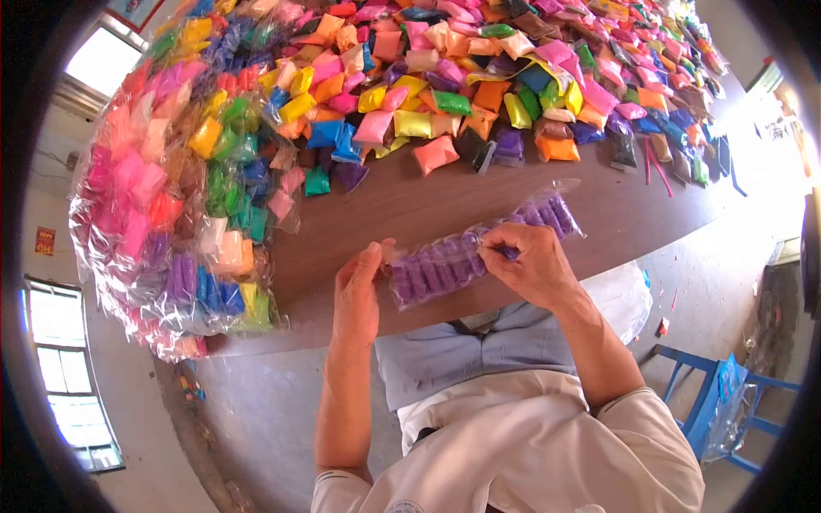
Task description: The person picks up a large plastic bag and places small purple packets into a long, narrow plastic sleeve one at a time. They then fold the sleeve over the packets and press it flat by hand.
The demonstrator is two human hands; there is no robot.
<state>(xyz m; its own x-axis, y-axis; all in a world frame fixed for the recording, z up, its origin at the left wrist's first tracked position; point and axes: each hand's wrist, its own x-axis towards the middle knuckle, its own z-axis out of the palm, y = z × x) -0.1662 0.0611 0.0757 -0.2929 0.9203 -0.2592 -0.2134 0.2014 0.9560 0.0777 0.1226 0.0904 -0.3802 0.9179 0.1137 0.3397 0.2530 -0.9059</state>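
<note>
A long clear plastic bag (436, 272) lies slanted across the front of the brown table, holding a row of small purple packets. My left hand (357, 291) is at its left end, with thumb and fingertips closed on the film there. Over the bag's right half is my right hand (532, 263), its fingers pinched on a purple packet (508, 253) at the bag's upper edge. Beyond that hand, the bag's right end (560, 214) sticks out, with more purple packets inside.
Loose colourful packets (445, 103) are heaped over the table's far side. Clear bags of sorted packets (171, 222) are piled at the left. Brown tabletop (342, 221) shows between heap and hands. A blue chair frame (705, 402) with plastic bags on it stands at right.
</note>
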